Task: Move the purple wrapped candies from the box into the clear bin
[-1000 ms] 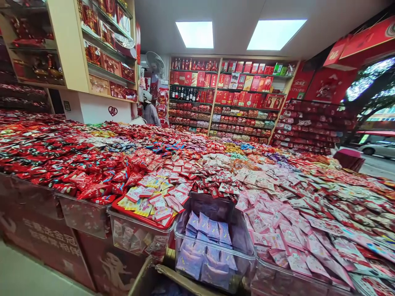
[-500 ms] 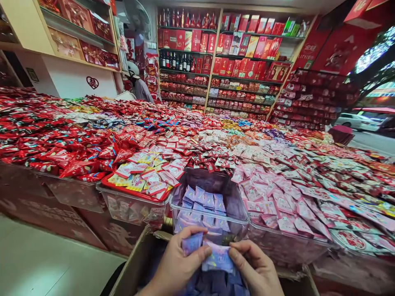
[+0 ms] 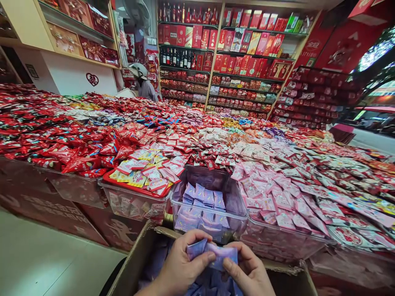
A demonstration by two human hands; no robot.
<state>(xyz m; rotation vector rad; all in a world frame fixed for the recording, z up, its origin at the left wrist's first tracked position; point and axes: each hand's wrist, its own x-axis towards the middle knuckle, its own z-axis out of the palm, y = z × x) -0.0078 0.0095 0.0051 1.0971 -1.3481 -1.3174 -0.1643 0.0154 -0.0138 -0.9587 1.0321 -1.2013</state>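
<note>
Between the left fingers (image 3: pixel 196 242) and right fingers (image 3: pixel 242 257), a pinched lilac sachet (image 3: pixel 212 251)

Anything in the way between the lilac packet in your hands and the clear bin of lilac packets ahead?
Only the far rim of the cardboard box lies between the lilac packet and the clear bin. The left hand and right hand pinch the packet above the box.

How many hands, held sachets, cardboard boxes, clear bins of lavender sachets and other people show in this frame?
Left hand and right hand: 2
Held lavender sachet: 1
Cardboard box: 1
Clear bin of lavender sachets: 1
Other person: 1
Total: 6
</note>
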